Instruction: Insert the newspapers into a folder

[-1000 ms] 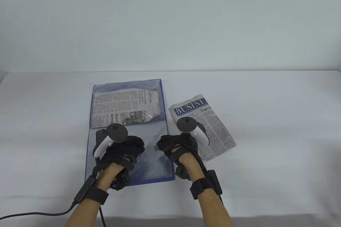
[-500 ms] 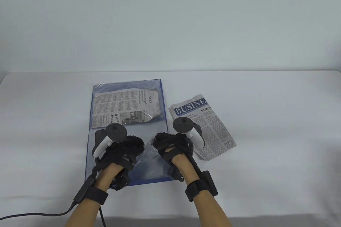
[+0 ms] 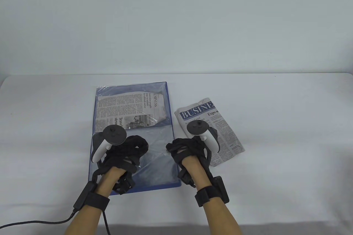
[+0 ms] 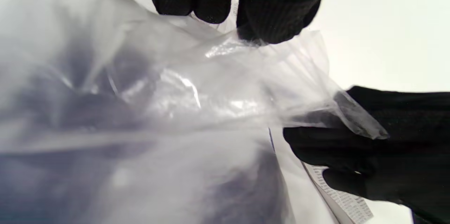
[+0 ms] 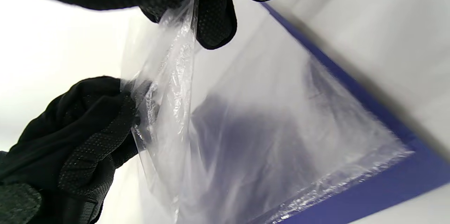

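A blue folder lies flat on the table with a clear plastic sleeve on top. One folded newspaper sits inside the sleeve at its far end. A second folded newspaper headed "BUSINESS" lies on the table just right of the folder. My left hand and right hand both pinch the sleeve's loose top layer near its near end. The left wrist view shows my fingers gripping the film. The right wrist view shows my fingers pinching the film above the folder's blue edge.
The white table stretches wide on both sides, with a pale wall behind it. A black cable runs from my left wrist across the near left of the table.
My hands have drawn apart: the left shifted left, the right moved back to the right after closing in. The film is spread between them. The newspapers have not moved.
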The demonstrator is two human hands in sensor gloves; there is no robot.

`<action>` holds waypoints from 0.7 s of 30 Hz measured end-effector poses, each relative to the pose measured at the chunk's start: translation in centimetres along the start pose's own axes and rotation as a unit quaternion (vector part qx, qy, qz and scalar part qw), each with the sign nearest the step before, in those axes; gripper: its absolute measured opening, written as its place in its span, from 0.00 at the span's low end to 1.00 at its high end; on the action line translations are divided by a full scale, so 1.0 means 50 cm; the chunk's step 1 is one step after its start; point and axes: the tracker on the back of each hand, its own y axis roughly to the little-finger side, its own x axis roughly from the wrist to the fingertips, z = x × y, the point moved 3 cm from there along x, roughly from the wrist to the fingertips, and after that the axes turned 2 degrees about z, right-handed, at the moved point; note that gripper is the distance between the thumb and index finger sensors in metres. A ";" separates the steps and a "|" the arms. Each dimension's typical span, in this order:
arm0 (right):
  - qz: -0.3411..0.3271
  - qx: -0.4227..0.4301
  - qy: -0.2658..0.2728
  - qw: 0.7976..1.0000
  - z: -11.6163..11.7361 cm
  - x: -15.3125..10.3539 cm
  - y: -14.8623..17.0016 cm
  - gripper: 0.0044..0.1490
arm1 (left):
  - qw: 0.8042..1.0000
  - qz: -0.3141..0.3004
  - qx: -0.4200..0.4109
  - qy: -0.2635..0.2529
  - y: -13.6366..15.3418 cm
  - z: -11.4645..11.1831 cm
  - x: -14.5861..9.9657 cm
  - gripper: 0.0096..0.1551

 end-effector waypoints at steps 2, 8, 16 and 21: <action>0.029 -0.006 -0.010 1.000 -0.001 -0.003 0.010 0.24 | 1.000 -0.002 -0.011 -0.003 0.001 0.003 -0.002 0.20; 0.060 -0.013 0.014 0.998 -0.022 -0.023 0.015 0.39 | 1.000 0.006 -0.002 0.022 0.005 0.003 0.000 0.20; -0.034 -0.071 -0.030 0.996 0.005 0.017 0.003 0.39 | 0.998 0.020 0.006 0.060 0.020 -0.012 0.013 0.20; 0.034 -0.171 -0.072 0.982 0.045 0.036 0.017 0.35 | 0.999 -0.012 -0.030 -0.004 0.014 0.015 -0.002 0.20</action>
